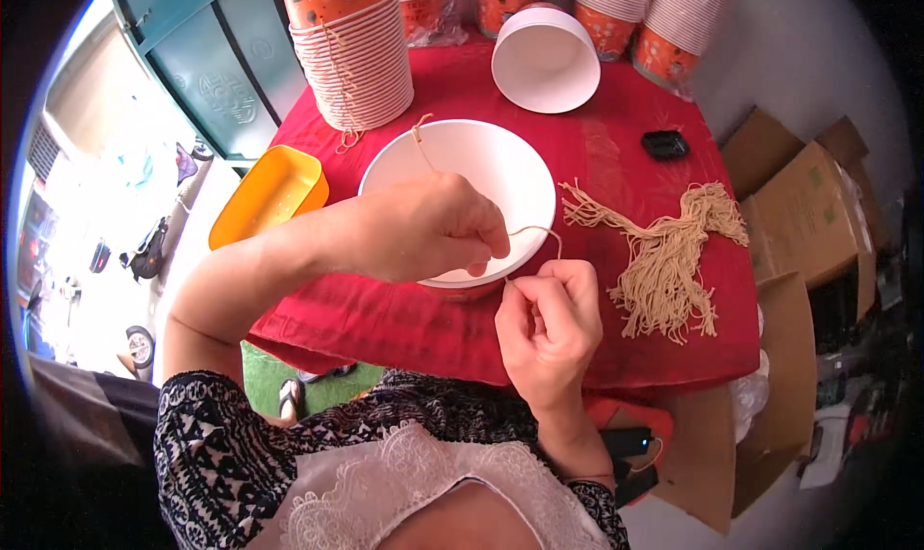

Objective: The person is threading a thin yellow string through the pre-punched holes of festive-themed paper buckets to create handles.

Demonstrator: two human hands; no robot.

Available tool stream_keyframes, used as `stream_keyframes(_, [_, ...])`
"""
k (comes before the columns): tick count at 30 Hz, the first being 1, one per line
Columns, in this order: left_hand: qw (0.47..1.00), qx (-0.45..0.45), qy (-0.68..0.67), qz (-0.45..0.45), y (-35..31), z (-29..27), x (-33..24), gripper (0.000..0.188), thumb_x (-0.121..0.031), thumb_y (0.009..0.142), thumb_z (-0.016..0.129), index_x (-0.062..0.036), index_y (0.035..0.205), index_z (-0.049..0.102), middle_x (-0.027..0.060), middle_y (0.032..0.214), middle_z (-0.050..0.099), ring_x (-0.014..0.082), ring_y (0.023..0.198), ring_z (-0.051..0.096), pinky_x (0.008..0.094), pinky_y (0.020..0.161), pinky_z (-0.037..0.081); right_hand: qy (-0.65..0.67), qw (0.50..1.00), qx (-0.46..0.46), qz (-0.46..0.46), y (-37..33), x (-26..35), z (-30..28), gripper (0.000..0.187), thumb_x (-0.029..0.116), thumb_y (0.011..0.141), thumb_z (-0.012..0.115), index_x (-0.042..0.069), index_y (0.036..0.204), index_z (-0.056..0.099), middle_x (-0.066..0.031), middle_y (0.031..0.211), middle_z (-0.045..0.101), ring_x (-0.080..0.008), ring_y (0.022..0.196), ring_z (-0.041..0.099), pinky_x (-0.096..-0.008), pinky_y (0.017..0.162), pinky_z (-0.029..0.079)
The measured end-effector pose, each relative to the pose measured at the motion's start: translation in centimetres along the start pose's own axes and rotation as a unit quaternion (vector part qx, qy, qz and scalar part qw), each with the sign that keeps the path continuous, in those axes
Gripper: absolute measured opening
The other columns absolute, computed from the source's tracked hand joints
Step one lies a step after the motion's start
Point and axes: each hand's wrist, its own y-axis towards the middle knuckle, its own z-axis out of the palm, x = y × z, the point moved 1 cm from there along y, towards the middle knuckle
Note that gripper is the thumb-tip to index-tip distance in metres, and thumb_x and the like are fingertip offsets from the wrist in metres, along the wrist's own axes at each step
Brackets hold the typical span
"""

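A wide white paper bowl stands mouth up on the table in front of me. My left hand reaches over its mouth, fingers closed on a beige cotton string. One end of that string sticks up behind the hand, above the far rim. From the left fingers the string runs across the right side of the rim and down to my right hand. There, just outside the near right rim, thumb and fingers pinch it. Most of the bowl's outer wall is hidden.
A bundle of loose strings lies at right on the red tablecloth. Stacked orange paper buckets rise at back left, near a yellow basket. Farther back lies a tipped white bowl; a small black tray is at right.
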Motion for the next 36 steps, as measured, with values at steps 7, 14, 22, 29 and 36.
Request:
stream_keyframes(7, [1.0, 0.01, 0.002, 0.011, 0.3, -0.1, 0.2, 0.02, -0.009, 0.088, 0.064, 0.0008, 0.104, 0.069, 0.0089, 0.089, 0.072, 0.0162, 0.084, 0.067, 0.0304, 0.077, 0.052, -0.002, 1.0, 0.009, 0.007, 0.1, -0.2, 0.1, 0.014, -0.012, 0.073, 0.067, -0.001, 0.078, 0.061, -0.0054, 0.084, 0.051, -0.0077, 0.054, 0.041, -0.0238, 0.045, 0.032])
stream_keyframes(14, [0.998, 0.006, -0.031, 0.054, 0.6, 0.4, 0.5, 0.019, -0.005, 0.083, 0.064, 0.0035, 0.1, 0.069, 0.0133, 0.085, 0.072, 0.0193, 0.078, 0.069, 0.0316, 0.072, 0.053, 0.006, 1.0, 0.004, -0.002, 0.2, -0.2, 0.3, 0.014, -0.012, 0.073, 0.067, -0.001, 0.079, 0.061, -0.0057, 0.084, 0.051, -0.0091, 0.056, 0.043, -0.0245, 0.046, 0.034])
stream_keyframes(22, [0.997, 0.019, -0.043, 0.061, 1.0, 0.5, 0.7, 0.017, -0.007, 0.085, 0.062, 0.0035, 0.096, 0.07, 0.0136, 0.081, 0.071, 0.019, 0.074, 0.068, 0.0321, 0.067, 0.052, -0.012, 1.0, 0.021, 0.011, 0.3, -0.2, 0.4, 0.013, -0.004, 0.074, 0.07, 0.002, 0.084, 0.064, -0.0105, 0.085, 0.054, -0.0253, 0.065, 0.059, -0.0357, 0.055, 0.049])
stream_keyframes(29, [0.997, 0.011, 0.029, 0.07, 1.3, 0.4, 0.3, 0.013, -0.008, 0.083, 0.062, 0.0031, 0.086, 0.067, 0.0112, 0.07, 0.066, 0.0186, 0.064, 0.063, 0.0332, 0.061, 0.049, -0.009, 1.0, 0.002, -0.001, 0.3, -0.2, 0.4, 0.012, -0.008, 0.076, 0.071, -0.001, 0.082, 0.063, -0.006, 0.083, 0.054, -0.0099, 0.056, 0.046, -0.0257, 0.047, 0.037])
stream_keyframes(36, [0.998, -0.021, -0.016, 0.05, 0.7, -0.5, 0.6, 0.012, -0.008, 0.081, 0.06, 0.0021, 0.084, 0.066, 0.0092, 0.072, 0.066, 0.0185, 0.07, 0.063, 0.0341, 0.065, 0.049, -0.046, 0.996, 0.075, 0.013, 0.9, -0.2, -1.6, 0.023, -0.005, 0.076, 0.073, 0.0, 0.096, 0.064, -0.0059, 0.072, 0.058, -0.0107, 0.051, 0.051, -0.0266, 0.045, 0.039])
